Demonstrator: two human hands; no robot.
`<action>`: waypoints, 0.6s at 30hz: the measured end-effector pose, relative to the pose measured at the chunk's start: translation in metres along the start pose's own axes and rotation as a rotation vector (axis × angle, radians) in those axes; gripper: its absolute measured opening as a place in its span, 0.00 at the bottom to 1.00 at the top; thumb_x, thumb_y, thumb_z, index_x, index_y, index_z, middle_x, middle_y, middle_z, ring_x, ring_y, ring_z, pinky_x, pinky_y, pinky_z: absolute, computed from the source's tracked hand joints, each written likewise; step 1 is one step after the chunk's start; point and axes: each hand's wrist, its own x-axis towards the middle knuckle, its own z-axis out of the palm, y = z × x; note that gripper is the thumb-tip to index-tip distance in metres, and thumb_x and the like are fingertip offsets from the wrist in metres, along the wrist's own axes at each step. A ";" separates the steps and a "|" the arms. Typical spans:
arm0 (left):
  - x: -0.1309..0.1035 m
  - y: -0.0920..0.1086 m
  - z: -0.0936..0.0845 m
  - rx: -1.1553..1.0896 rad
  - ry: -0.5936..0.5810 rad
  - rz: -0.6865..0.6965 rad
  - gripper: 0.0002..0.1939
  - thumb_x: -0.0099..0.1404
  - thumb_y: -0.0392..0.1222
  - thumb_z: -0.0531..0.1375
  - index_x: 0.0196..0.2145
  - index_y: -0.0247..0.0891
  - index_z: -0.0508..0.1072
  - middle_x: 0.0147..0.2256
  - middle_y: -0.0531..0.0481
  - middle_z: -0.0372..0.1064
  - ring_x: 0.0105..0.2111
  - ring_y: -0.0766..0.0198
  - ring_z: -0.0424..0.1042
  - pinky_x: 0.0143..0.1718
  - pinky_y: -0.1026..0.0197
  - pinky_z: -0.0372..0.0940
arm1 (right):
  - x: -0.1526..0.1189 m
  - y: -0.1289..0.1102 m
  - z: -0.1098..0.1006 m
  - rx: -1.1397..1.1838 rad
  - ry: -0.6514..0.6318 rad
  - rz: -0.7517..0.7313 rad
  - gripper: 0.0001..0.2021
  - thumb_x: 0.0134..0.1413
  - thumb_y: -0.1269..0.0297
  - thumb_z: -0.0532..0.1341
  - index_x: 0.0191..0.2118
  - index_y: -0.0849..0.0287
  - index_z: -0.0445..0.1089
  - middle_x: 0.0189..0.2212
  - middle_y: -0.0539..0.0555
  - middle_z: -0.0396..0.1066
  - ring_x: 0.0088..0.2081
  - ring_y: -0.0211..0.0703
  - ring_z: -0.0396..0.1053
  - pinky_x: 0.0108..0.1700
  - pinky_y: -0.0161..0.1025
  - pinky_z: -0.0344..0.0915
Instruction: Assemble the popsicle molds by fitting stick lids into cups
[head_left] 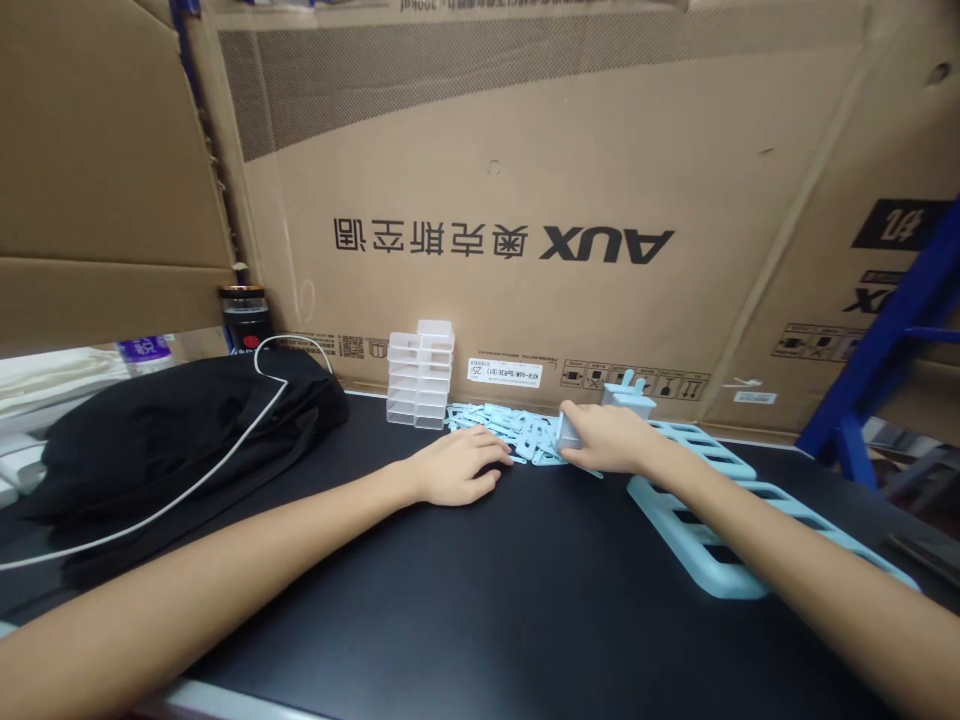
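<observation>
My left hand (461, 467) lies on the black table at the near edge of a pile of light-blue plastic sticks (499, 418), palm down with its fingers stretched out. In my right hand (606, 437) is a small translucent ice pop mould (568, 433), held low over the right end of the pile. My fingers hide part of the mould. Just behind my right hand stands a piece with a light-blue top and two prongs (628, 390). Left of the pile rises a stack of clear plastic moulds (418, 378).
A light-blue slotted tray (709, 575) lies under my right forearm, with another slotted piece (739, 468) behind it. Black cloth (187, 430) and a white cable (217, 468) lie at left. A large cardboard box (487, 130) walls off the back; a dark bottle (246, 320) stands back left.
</observation>
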 end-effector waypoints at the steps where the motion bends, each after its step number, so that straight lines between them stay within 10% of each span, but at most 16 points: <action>1: 0.000 0.000 0.000 -0.002 -0.002 -0.004 0.16 0.71 0.39 0.52 0.53 0.40 0.71 0.55 0.46 0.70 0.57 0.54 0.67 0.62 0.51 0.59 | 0.000 0.000 0.001 0.017 0.003 -0.018 0.15 0.53 0.54 0.56 0.42 0.59 0.63 0.40 0.62 0.75 0.38 0.57 0.75 0.33 0.42 0.59; 18: 0.000 -0.001 0.002 -0.007 0.006 -0.008 0.16 0.71 0.39 0.53 0.53 0.40 0.71 0.54 0.47 0.71 0.56 0.55 0.67 0.62 0.51 0.60 | -0.006 0.011 -0.010 0.401 -0.116 -0.152 0.18 0.43 0.63 0.63 0.43 0.59 0.70 0.34 0.57 0.75 0.36 0.49 0.72 0.35 0.38 0.61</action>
